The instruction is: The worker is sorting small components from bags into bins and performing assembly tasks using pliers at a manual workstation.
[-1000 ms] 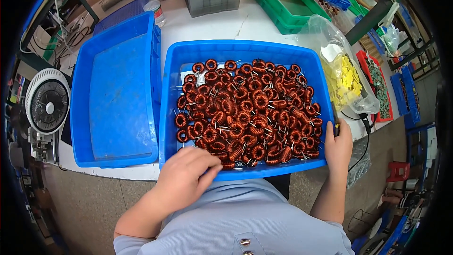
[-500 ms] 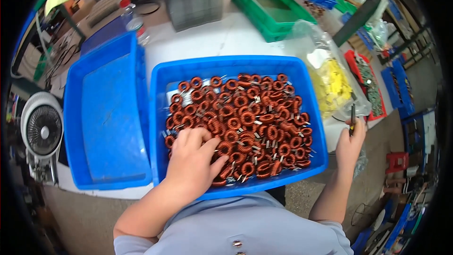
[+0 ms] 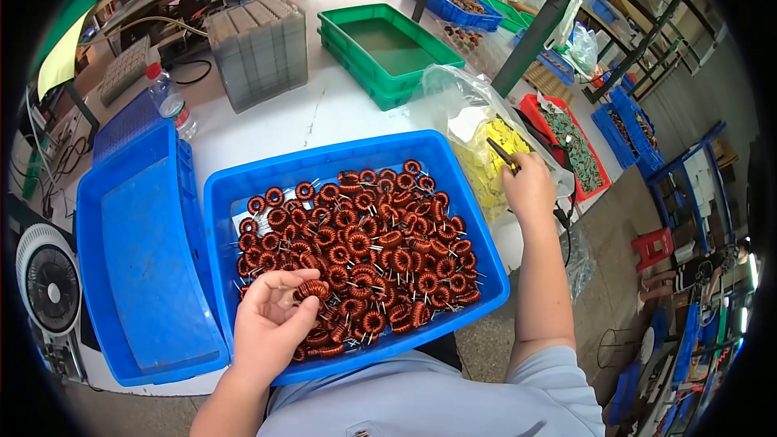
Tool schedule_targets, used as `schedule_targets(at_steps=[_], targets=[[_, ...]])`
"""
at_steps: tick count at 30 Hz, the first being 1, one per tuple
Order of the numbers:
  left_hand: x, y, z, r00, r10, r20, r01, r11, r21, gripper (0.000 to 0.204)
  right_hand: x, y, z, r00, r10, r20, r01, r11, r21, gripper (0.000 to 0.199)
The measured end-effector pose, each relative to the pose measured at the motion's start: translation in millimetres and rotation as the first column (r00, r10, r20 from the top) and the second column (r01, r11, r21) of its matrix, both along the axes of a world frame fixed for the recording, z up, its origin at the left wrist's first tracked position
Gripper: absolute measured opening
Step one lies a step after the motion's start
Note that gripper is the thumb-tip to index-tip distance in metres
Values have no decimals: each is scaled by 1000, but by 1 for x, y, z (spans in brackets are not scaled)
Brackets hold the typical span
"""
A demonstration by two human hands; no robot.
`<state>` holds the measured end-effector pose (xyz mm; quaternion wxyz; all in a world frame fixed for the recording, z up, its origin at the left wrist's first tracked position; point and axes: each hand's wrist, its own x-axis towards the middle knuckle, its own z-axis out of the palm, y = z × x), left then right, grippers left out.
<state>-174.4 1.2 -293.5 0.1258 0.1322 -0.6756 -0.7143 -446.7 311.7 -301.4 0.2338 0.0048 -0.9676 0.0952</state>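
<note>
A blue bin [image 3: 477, 235] in front of me holds a heap of copper-wound ring coils [image 3: 380, 255] with bare wire leads. Above its near left part, my left hand [image 3: 273, 325] pinches one ring coil [image 3: 312, 290] between thumb and fingers. My right hand [image 3: 531, 188] is closed round a pair of dark tweezers [image 3: 503, 152], whose tips point to the far left. The tweezers are over an open clear plastic bag [image 3: 445, 93] filled with small yellow pieces [image 3: 484, 174], right of the bin. Whether the tips touch any piece I cannot tell.
An empty blue bin [image 3: 150, 259] stands on the left beside a small fan [image 3: 53, 283]. Farther back are a plastic bottle [image 3: 166, 97], stacked grey trays [image 3: 259, 53] and green trays [image 3: 396, 48]. A red tray [image 3: 579, 146] of greenish parts lies beyond the bag.
My left hand has come up from the heap with a ring coil in its fingers. My right hand has brought the tweezers over the bag of yellow pieces. The whole view has shifted.
</note>
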Motion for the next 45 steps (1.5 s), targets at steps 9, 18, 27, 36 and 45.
schedule_targets(at_steps=[9,18,27,36,45], targets=[[1,-11,-2,996,20,88,-47,949,311,33,-18,2,-13,989,-79,124,89,993,-81,32],[7,-14,-15,991,-17,-131,44,979,200,40,-26,7,-23,987,-148,-65,146,989,-36,36],[9,-18,-15,978,-116,-176,140,982,129,44,-3,-19,13,995,75,-62,-96,857,-506,24],[14,-19,-17,951,-142,-276,204,956,211,45,135,-140,64,412,910,-44,-639,255,-725,12],[13,-16,-13,948,-167,-273,218,961,170,43,150,-162,42,311,937,157,-558,314,-768,13]])
